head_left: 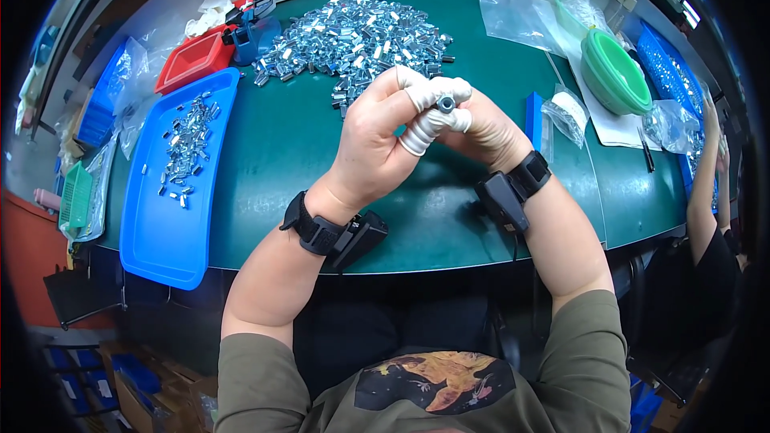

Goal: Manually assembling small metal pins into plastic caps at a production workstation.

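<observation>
Parts (187, 144) lie in a blue tray (164, 244); left hand (371, 130) and right hand (488, 130) share grip on a tube (445, 103).

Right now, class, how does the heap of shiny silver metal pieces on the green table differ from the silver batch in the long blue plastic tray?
The heap is bigger and densely piled; the batch is smaller and loosely scattered. The heap lies directly on the green table; the batch lies inside the blue tray. Both consist of many shiny metal pieces.
</observation>
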